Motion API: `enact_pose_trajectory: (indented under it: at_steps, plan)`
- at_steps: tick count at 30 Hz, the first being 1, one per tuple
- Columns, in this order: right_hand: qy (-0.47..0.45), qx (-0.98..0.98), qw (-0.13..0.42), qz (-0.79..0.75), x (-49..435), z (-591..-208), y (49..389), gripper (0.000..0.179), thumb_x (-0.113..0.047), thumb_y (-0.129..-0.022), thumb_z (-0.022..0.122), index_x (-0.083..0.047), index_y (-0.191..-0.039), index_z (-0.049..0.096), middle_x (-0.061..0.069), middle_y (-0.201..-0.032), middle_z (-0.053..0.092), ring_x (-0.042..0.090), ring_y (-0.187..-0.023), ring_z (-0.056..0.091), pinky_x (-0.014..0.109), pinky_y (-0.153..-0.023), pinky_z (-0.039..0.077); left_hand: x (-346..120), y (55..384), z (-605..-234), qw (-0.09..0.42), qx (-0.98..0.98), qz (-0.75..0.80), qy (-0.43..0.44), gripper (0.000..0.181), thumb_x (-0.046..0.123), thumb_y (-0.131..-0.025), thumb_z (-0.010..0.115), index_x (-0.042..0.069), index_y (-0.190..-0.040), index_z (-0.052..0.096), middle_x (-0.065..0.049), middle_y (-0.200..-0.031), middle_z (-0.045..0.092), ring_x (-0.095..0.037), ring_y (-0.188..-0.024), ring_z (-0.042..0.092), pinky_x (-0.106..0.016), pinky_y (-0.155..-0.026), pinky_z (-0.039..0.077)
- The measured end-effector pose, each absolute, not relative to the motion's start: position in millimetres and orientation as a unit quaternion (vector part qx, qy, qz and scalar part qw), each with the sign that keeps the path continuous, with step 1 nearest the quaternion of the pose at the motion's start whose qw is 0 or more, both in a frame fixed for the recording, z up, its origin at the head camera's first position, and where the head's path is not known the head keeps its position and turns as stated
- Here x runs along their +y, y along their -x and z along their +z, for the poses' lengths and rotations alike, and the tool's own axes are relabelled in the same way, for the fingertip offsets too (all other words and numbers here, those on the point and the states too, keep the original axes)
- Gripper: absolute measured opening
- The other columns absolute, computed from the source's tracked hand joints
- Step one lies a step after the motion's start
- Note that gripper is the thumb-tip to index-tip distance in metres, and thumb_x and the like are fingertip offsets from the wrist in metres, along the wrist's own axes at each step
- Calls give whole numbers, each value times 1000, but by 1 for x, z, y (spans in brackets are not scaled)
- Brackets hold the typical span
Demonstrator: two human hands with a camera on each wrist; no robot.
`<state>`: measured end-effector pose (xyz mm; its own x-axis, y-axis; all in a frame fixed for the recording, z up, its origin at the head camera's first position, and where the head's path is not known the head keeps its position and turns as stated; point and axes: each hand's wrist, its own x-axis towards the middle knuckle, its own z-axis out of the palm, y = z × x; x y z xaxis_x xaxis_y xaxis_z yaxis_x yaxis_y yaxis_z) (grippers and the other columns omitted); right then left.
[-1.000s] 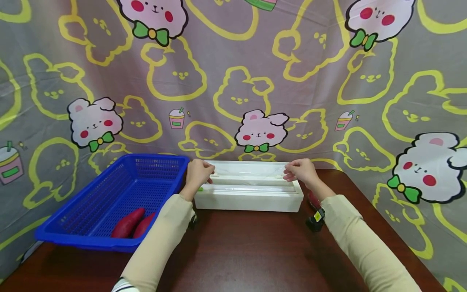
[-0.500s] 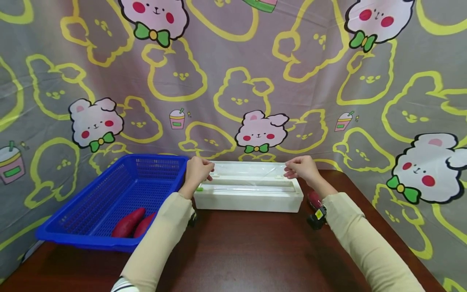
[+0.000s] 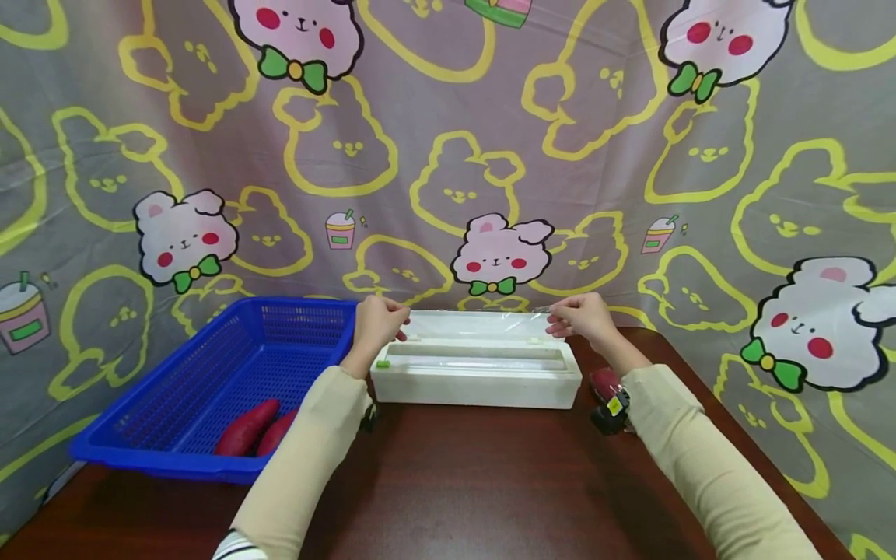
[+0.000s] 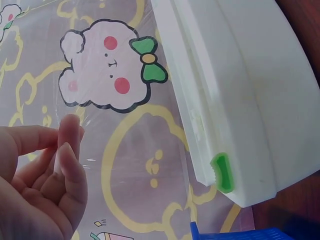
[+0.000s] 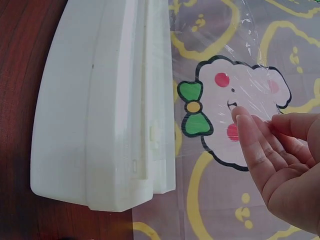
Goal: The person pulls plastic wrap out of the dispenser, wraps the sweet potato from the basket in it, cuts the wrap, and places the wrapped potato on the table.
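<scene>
A white cling film dispenser (image 3: 476, 391) lies on the table, its lid standing up at the back and a roll in its trough. Near its left end sits a green slide cutter (image 4: 223, 172). My left hand (image 3: 376, 328) pinches one corner of the clear cling film (image 5: 240, 42) between thumb and fingers. At the other corner, my right hand (image 3: 586, 320) pinches the film the same way. The film stretches between both hands above the dispenser, thin and hard to see but for its shiny creases.
To the left stands a blue plastic basket (image 3: 168, 464) holding red-skinned sweet potatoes (image 3: 246, 428), partly hidden by the left sleeve. Another reddish thing (image 3: 603, 381) lies right of the dispenser, partly behind the right wrist. A patterned curtain (image 3: 434, 179) hangs close behind the dispenser.
Both hands have risen a little, drawing the cling film higher and farther out of the dispenser. The dispenser and basket have stayed where they were.
</scene>
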<state>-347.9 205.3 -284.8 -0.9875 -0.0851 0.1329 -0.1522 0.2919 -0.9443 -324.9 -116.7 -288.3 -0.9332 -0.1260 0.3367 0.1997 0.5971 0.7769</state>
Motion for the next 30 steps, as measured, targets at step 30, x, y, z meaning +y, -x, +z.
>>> enact_pose_trajectory:
  at_steps: [30]
  plan:
    - [-84,-777,50,622,210,-267,348,29,-5,-87,53,20,-102,52,8,-69,64,18,-61,65,36,-61,52,-123,327,-267,135,-814,-565,25,23,12,-82,58,-7,-93,67,-22,-87,65,-16,-56,63,-24,-51,49]
